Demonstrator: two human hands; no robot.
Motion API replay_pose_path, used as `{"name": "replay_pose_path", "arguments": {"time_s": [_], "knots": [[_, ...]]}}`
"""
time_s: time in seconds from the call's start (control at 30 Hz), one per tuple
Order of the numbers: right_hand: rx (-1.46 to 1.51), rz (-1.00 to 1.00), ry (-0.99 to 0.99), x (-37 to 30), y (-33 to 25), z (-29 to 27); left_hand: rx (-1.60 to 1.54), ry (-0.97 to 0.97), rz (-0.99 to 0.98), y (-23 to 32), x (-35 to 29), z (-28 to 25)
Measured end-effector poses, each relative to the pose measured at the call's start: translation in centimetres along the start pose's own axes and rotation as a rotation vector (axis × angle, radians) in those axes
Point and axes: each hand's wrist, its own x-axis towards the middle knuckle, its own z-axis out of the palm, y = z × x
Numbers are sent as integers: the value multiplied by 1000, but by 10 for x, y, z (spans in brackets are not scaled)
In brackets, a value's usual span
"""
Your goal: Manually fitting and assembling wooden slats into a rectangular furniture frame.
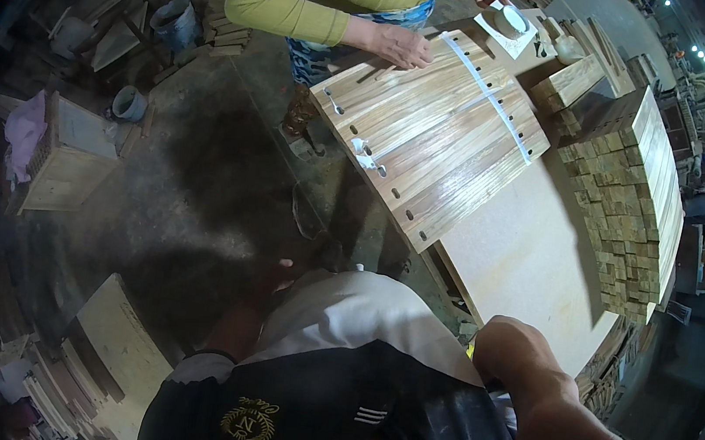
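A wooden panel of joined planks (pixel 433 133) lies on the table in front of me, with dark slots along two edges. A pale strip (pixel 490 101) crosses its far part, and a white patch (pixel 363 153) marks its left edge. My right hand (pixel 512 350) is bent beside the table's near edge; its fingers are hidden. A small bit of yellow shows next to it, too little to name. My left hand (pixel 282 275) hangs low in shadow at my side, only a fingertip showing clearly. Neither hand touches the panel.
Across the table, a person in a yellow-green top rests one hand (pixel 402 46) at the panel's edge. A round white container (pixel 509 21) sits on white paper. Stacked wood blocks (pixel 613 208) rise at right. A wooden box (pixel 68 168) and bucket (pixel 129 104) stand left.
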Motion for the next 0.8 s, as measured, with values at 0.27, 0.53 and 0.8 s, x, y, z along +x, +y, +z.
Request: {"name": "replay_pose_path", "arguments": {"time_s": [0.27, 0.53, 0.8], "knots": [[-50, -57, -23, -3, 9, -3, -296, 39, -280, -49, -46, -45], [43, 521, 85, -49, -54, -69, -266, 245, -325, 21, -61, -34], [-725, 982, -447, -128, -42, -179, -133, 347, -459, 163, -88, 24]]}}
